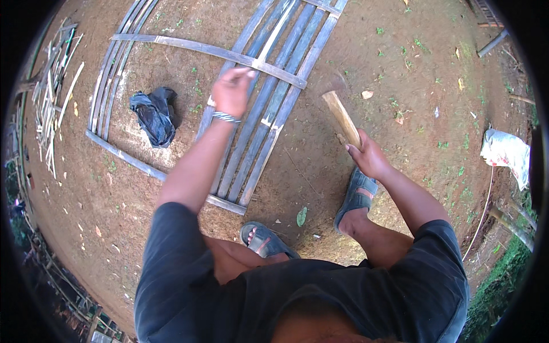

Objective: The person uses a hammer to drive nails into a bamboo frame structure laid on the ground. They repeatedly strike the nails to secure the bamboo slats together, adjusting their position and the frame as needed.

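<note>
My left hand [230, 92] is over a frame of grey bamboo slats [281, 114], close to a crosspiece [211, 50] that lies across them. Its fingers are curled with the thumb and forefinger together; they are slightly blurred, and anything small between them cannot be made out. My right hand [370, 155] grips a short wooden-handled tool [341, 117], held to the right of the slats and pointing up and left. A faint dark smear shows at the tool's far end, so its head is unclear.
A crumpled black plastic bag [155, 117] lies between the frame's two groups of slats. Loose bamboo strips [54, 91] are piled at the far left. A white sack [507, 153] lies at the right. My sandalled feet [267, 240] stand on bare earth at the frame's near end.
</note>
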Available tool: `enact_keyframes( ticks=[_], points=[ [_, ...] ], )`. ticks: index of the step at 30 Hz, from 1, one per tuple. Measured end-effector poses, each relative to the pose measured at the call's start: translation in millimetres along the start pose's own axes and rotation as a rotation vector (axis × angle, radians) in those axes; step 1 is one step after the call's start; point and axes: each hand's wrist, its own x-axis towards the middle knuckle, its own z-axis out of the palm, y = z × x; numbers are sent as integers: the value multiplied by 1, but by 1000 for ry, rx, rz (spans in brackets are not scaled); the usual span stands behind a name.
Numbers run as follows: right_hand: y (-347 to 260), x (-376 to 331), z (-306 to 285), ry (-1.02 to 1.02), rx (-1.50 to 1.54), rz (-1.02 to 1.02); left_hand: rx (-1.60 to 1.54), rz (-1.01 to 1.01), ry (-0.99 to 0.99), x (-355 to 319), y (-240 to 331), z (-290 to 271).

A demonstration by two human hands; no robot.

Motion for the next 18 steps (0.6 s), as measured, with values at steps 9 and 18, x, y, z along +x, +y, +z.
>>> enact_keyframes(
  ticks=[9, 18],
  points=[
    [25, -4, 30, 28, 170, 129, 233, 220, 199, -9, -55, 98],
    [39, -7, 61, -74, 308, 228, 517, 302, 90, -11, -86, 122]
  ],
)
